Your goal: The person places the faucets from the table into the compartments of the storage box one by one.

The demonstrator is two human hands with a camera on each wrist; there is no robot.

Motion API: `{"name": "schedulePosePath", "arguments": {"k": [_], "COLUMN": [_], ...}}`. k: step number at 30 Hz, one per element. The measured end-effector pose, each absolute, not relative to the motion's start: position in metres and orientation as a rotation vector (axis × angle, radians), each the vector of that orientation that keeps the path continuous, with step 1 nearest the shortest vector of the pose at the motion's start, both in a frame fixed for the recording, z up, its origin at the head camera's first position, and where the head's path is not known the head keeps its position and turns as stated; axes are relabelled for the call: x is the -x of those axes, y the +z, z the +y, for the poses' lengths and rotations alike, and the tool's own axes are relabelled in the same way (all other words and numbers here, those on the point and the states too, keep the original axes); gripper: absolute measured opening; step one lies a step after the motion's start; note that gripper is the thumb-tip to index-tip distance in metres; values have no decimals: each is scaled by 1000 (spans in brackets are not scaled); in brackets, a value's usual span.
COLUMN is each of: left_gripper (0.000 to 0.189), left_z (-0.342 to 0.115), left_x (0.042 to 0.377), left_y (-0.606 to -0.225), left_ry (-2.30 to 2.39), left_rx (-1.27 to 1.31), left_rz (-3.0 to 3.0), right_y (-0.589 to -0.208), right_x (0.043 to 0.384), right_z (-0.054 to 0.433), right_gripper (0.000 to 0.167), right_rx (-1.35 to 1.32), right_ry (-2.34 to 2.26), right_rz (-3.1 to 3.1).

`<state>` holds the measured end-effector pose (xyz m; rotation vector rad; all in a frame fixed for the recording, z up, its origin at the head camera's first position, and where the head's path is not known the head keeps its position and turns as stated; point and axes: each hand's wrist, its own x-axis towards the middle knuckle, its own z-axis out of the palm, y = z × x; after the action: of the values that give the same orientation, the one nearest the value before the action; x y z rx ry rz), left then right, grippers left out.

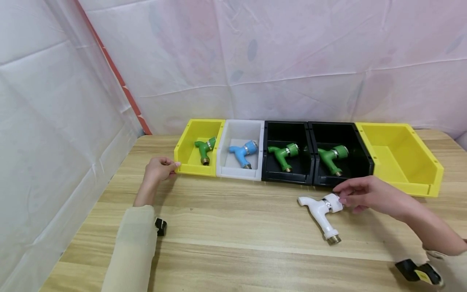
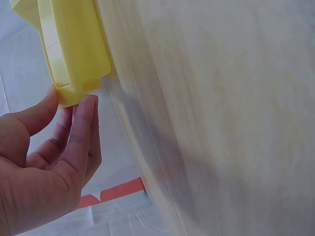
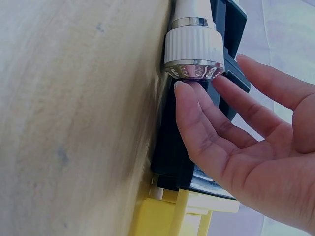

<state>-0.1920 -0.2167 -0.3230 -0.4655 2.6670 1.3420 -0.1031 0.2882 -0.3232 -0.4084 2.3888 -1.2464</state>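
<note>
At the left end of the row, my left hand [image 1: 160, 169] pinches the front corner of a yellow storage bin [image 1: 197, 169]. The left wrist view shows the thumb on one side of the bin's edge [image 2: 71, 96] and the fingers on the other. A white plastic faucet [image 1: 321, 213] with a brass threaded end lies on the table in front of the black bins. My right hand [image 1: 377, 198] is at the faucet's ribbed knob [image 3: 194, 46], fingers loosely bent and spread. Its fingertips are right at the knob's silver end, with the thumb held apart.
Green faucets lie in the left yellow bin and in two black bins [image 1: 288, 178]. A blue faucet [image 1: 242, 153] lies in the white bin [image 1: 238, 173]. Another yellow bin [image 1: 392, 164] stands at the right end. A pale cloth [image 1: 292, 48] hangs behind the wooden table [image 1: 226, 227].
</note>
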Motion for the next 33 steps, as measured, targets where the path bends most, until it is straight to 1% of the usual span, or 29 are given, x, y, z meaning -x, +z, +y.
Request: {"name": "schedulePosePath", "arguments": {"k": [7,14,21,33], "left_gripper": [25,24,24,26], "left_z": [-215,-216,-217,-218], "left_x": [193,194,196,195], "left_y": [-324,-325,-326,-325], "left_ry": [1355,1381,1401,1386], "left_rx": [488,501,497,492], "left_rz": [2647,2624,2616,2617], "right_y": [-326,-329,-332,-335], "right_x": [104,104,106,107], "right_z": [288,286,286,286], "right_gripper": [35,43,46,38], "right_rx": [380,360,372,505], "right_ry": [-1253,-1254,-1266,-1251], "right_rz": [2378,2333,2301,2338]}}
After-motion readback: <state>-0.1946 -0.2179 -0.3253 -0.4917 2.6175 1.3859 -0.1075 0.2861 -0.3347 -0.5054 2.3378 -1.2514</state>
